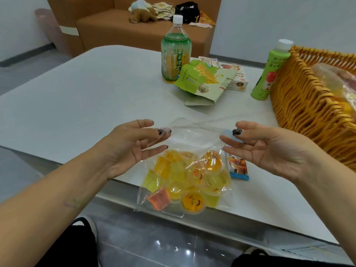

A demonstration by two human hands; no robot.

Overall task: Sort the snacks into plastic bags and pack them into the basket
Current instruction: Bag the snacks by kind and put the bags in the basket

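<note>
A clear plastic bag [194, 135] lies at the table's near edge, its bottom hanging over the edge. It holds several yellow and orange jelly cups [192, 180]. My left hand [133, 147] pinches the left side of the bag's mouth with its fingertips. My right hand [269, 149] pinches the right side at a blue strip, so the mouth is spread wide between both hands. A small snack packet with blue ends [238, 168] lies beside the bag, under my right hand. The woven orange basket [308, 112] stands at the right with a filled bag [337, 83] inside.
A large green tea bottle [176, 54], green snack pouches [200, 81], a small box [238, 82] and a green apple juice bottle [269, 74] stand at the far side of the white table [77, 103]. A brown sofa [125, 29] with a soft toy is behind.
</note>
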